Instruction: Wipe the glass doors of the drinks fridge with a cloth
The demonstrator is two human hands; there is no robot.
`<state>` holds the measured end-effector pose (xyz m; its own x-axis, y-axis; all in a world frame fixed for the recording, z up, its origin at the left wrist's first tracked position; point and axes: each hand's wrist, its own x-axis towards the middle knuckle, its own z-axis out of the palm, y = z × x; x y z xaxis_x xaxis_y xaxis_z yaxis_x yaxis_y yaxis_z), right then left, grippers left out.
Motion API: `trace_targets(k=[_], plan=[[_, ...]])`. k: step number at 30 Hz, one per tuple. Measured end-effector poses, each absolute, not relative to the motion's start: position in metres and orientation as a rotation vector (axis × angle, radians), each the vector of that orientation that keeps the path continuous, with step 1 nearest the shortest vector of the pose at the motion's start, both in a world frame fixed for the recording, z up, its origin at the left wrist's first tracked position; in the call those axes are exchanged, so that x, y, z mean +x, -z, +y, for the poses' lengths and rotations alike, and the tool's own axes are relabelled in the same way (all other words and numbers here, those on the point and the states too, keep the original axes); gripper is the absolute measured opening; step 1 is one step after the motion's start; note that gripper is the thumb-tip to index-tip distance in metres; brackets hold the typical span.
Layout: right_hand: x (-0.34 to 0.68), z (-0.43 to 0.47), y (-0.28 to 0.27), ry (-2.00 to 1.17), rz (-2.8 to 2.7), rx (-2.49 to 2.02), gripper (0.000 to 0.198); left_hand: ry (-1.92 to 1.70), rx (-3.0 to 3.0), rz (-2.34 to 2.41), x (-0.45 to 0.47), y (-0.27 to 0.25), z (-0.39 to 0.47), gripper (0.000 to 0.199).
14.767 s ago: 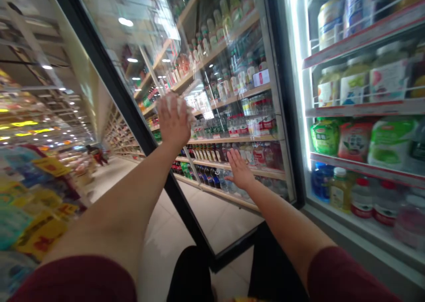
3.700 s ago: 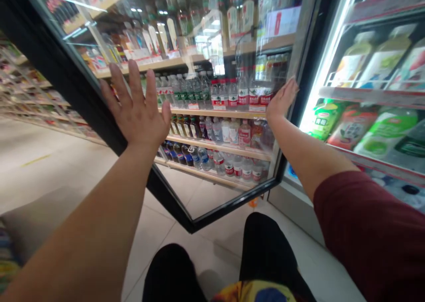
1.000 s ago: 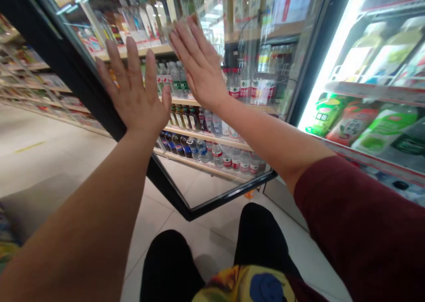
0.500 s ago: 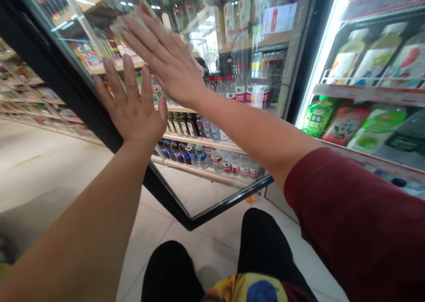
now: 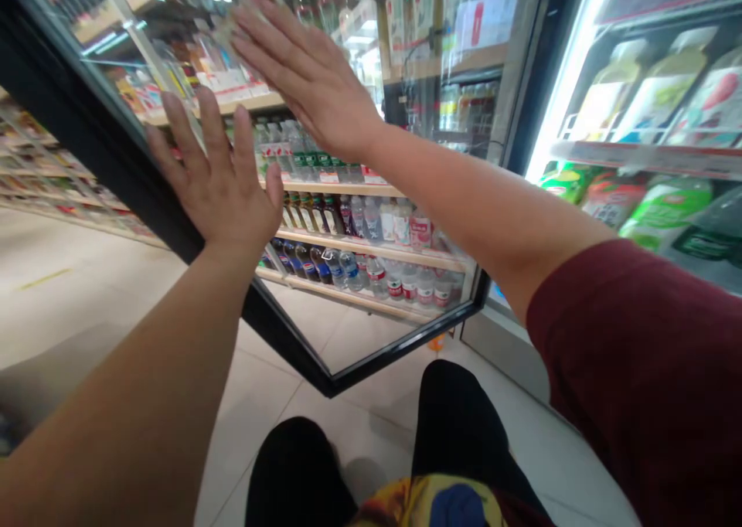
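The glass door (image 5: 371, 311) of a drinks cooler stands swung open in front of me, set in a black frame (image 5: 278, 340). My left hand (image 5: 220, 175) lies flat against the glass beside the frame's left side, fingers spread, holding nothing. Higher up and to the right, my right hand (image 5: 318, 86) presses a pale cloth (image 5: 226, 32) to the pane. Its fingers are stretched out and close together. Most of the cloth is hidden under the palm, with only its edges showing past the fingers.
Through the glass, shelves of bottles (image 5: 348, 268) are seen. At right, the cooler's lit shelves (image 5: 666, 156) hold several bottled drinks. Store shelving (image 5: 52, 156) runs along the left. Below are my knees (image 5: 457, 419) and the tiled floor (image 5: 371, 426).
My right hand has slid with the cloth up and to the right across the glass. My left hand has shifted slightly left and stays flat on the pane.
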<state>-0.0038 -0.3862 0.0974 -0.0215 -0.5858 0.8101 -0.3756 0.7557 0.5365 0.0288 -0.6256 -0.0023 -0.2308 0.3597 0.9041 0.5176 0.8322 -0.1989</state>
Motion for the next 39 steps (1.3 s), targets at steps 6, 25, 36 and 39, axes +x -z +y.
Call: trace_targets(k=[6,25,36,39], plan=[[0.014,-0.371,-0.086,0.068,-1.596,0.528,0.059,0.232,-0.699,-1.842,0.028,0.001,-0.626,0.094],[0.049,-0.308,-0.038,-0.111,-1.937,0.735,0.067,0.213,-0.664,-1.877,0.025,-0.002,-0.629,0.095],[0.045,-0.284,0.015,0.02,-1.998,0.602,0.077,0.252,-0.684,-1.897,0.026,-0.002,-0.629,0.1],[0.038,-0.269,-0.011,-0.088,-1.849,0.446,0.087,0.219,-0.611,-1.931,0.023,-0.003,-0.629,0.106]])
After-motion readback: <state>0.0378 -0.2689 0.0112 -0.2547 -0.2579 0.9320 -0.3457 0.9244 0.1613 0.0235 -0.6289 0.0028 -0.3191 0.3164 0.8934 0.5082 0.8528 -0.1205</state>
